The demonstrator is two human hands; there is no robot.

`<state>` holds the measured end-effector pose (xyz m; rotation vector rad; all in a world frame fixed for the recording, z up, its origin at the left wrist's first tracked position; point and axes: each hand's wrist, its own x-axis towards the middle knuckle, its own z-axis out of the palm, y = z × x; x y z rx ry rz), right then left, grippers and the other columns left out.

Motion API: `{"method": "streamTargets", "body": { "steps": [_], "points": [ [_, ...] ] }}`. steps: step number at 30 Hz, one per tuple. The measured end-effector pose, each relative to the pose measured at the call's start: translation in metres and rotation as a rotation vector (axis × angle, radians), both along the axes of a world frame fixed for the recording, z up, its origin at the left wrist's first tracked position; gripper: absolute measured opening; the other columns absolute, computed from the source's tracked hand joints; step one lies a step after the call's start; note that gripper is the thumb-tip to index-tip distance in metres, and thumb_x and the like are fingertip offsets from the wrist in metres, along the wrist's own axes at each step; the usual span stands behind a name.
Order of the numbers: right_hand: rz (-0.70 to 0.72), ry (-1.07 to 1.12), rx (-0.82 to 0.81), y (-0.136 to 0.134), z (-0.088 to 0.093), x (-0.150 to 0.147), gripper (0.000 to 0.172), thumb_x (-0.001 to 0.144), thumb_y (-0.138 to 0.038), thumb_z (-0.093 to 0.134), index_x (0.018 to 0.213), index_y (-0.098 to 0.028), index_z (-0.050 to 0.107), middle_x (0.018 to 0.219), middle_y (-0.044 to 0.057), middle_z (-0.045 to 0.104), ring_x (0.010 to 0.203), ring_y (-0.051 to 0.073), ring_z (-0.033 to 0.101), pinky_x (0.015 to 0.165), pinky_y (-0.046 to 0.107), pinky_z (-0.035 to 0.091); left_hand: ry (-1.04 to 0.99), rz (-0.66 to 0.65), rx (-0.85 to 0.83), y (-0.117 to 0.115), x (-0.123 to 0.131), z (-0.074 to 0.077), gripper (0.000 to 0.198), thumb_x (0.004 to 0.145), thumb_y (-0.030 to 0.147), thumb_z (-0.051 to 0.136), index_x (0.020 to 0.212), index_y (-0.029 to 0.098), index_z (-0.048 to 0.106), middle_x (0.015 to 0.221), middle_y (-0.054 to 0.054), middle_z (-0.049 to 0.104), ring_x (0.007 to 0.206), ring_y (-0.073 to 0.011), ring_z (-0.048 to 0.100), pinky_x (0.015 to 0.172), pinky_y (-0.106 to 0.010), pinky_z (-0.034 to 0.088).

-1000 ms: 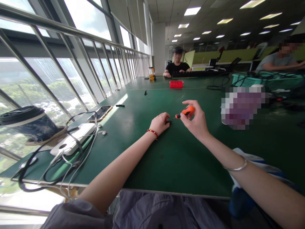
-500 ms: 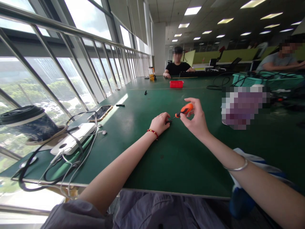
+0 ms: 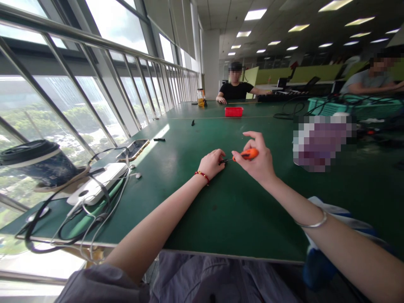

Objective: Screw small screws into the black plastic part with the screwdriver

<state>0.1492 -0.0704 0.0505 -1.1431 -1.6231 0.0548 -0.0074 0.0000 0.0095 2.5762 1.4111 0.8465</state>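
My left hand [image 3: 212, 163] rests on the green table [image 3: 202, 227], its fingers closed on a small black part [image 3: 222, 161] that they mostly hide. To the right of it, my right hand [image 3: 259, 160] grips an orange-and-black screwdriver [image 3: 250, 154] between thumb and fingers, with the index finger raised off the handle. The screwdriver lies nearly level, and its thin shaft points left to the black part. Whether the tip touches the part I cannot tell. Farther up the table lie two more small black pieces, one [image 3: 159, 139] near the phone and one [image 3: 192, 122] beyond it.
On the left are a phone [image 3: 139, 148], a white power strip [image 3: 97, 183] with tangled cables, and a lidded cup [image 3: 41, 164]. A red tray [image 3: 234, 111] stands farther off. At right are a blurred-out object [image 3: 323, 143] and a teal basket [image 3: 356, 107]. Two people sit beyond.
My right hand has tipped the screwdriver from slanting to nearly level, its handle now lower. My left hand stays put. The far person's arm has stretched out to the right, shifting a keyboard-like black object.
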Motion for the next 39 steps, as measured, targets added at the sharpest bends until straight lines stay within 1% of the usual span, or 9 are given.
{"method": "streamTargets", "body": {
  "steps": [4, 9, 11, 17, 23, 29, 32, 35, 39],
  "points": [
    [0.031, -0.015, -0.060, -0.0019, 0.0015, -0.0007, 0.020, 0.075, -0.038, 0.057, 0.089, -0.023, 0.055, 0.054, -0.005, 0.048, 0.050, 0.014, 0.049, 0.055, 0.028, 0.040, -0.004, -0.005, -0.004, 0.0002, -0.0004, 0.0001, 0.021, 0.071, 0.015, 0.057, 0.092, 0.020, 0.053, 0.086, -0.001, 0.065, 0.079, -0.0160, 0.061, 0.071, -0.028, 0.049],
    [0.035, 0.007, 0.035, 0.0008, -0.0006, 0.0008, 0.045, 0.069, -0.030, 0.061, 0.111, -0.022, 0.048, 0.080, 0.000, 0.057, 0.061, 0.014, 0.053, 0.058, 0.028, 0.043, -0.001, -0.009, -0.006, -0.0015, -0.0001, 0.0014, 0.024, 0.070, 0.013, 0.057, 0.093, 0.019, 0.053, 0.086, -0.001, 0.065, 0.079, -0.0159, 0.061, 0.071, -0.028, 0.049],
    [0.021, 0.005, 0.018, 0.0014, -0.0008, 0.0010, 0.050, 0.068, -0.034, 0.063, 0.113, -0.023, 0.046, 0.076, -0.002, 0.057, 0.061, 0.015, 0.053, 0.057, 0.029, 0.043, 0.000, -0.012, 0.005, -0.0015, -0.0003, 0.0011, 0.023, 0.070, 0.014, 0.056, 0.091, 0.019, 0.053, 0.086, -0.001, 0.065, 0.079, -0.0162, 0.061, 0.069, -0.027, 0.049],
    [0.048, -0.002, -0.107, -0.0030, 0.0024, -0.0014, 0.022, 0.076, -0.038, 0.057, 0.091, -0.023, 0.055, 0.054, -0.005, 0.049, 0.052, 0.015, 0.050, 0.057, 0.029, 0.040, -0.008, -0.021, 0.013, 0.0002, -0.0009, -0.0006, 0.020, 0.070, 0.014, 0.056, 0.090, 0.019, 0.053, 0.085, -0.001, 0.064, 0.077, -0.0163, 0.060, 0.068, -0.028, 0.048],
    [0.019, 0.034, -0.017, -0.0014, 0.0004, -0.0013, 0.049, 0.069, -0.032, 0.061, 0.115, -0.020, 0.048, 0.078, 0.000, 0.057, 0.061, 0.015, 0.054, 0.057, 0.028, 0.042, -0.008, -0.011, 0.002, -0.0017, 0.0000, 0.0009, 0.023, 0.070, 0.015, 0.056, 0.092, 0.019, 0.053, 0.086, -0.001, 0.065, 0.078, -0.0163, 0.061, 0.069, -0.028, 0.048],
    [-0.024, -0.010, -0.097, -0.0033, 0.0024, -0.0025, 0.024, 0.077, -0.044, 0.055, 0.084, -0.022, 0.061, 0.055, -0.002, 0.054, 0.056, 0.016, 0.054, 0.058, 0.028, 0.041, 0.002, -0.006, 0.002, -0.0024, -0.0006, 0.0008, 0.021, 0.071, 0.015, 0.056, 0.092, 0.019, 0.053, 0.086, -0.001, 0.066, 0.079, -0.0161, 0.061, 0.068, -0.027, 0.047],
    [0.003, -0.014, -0.030, -0.0030, 0.0021, -0.0022, 0.026, 0.074, -0.036, 0.057, 0.095, -0.021, 0.060, 0.066, -0.001, 0.058, 0.058, 0.015, 0.054, 0.060, 0.028, 0.042, 0.001, -0.006, 0.003, -0.0020, -0.0005, 0.0004, 0.021, 0.071, 0.016, 0.056, 0.092, 0.019, 0.054, 0.086, -0.001, 0.066, 0.078, -0.0160, 0.061, 0.068, -0.027, 0.047],
    [0.026, -0.024, 0.066, -0.0009, 0.0005, -0.0013, 0.044, 0.070, -0.032, 0.060, 0.112, -0.019, 0.052, 0.083, 0.002, 0.059, 0.070, 0.017, 0.057, 0.068, 0.030, 0.045, 0.002, 0.000, 0.002, -0.0020, -0.0001, 0.0007, 0.021, 0.071, 0.016, 0.056, 0.092, 0.020, 0.054, 0.087, -0.001, 0.066, 0.078, -0.0160, 0.061, 0.068, -0.027, 0.047],
    [-0.026, -0.050, -0.045, -0.0016, 0.0005, -0.0024, 0.038, 0.073, -0.042, 0.059, 0.103, -0.020, 0.055, 0.061, -0.003, 0.055, 0.057, 0.016, 0.054, 0.062, 0.029, 0.042, 0.007, -0.001, -0.003, -0.0023, 0.0000, 0.0017, 0.020, 0.071, 0.015, 0.056, 0.091, 0.019, 0.054, 0.087, -0.001, 0.066, 0.079, -0.0162, 0.062, 0.067, -0.026, 0.047]
  ]
}}
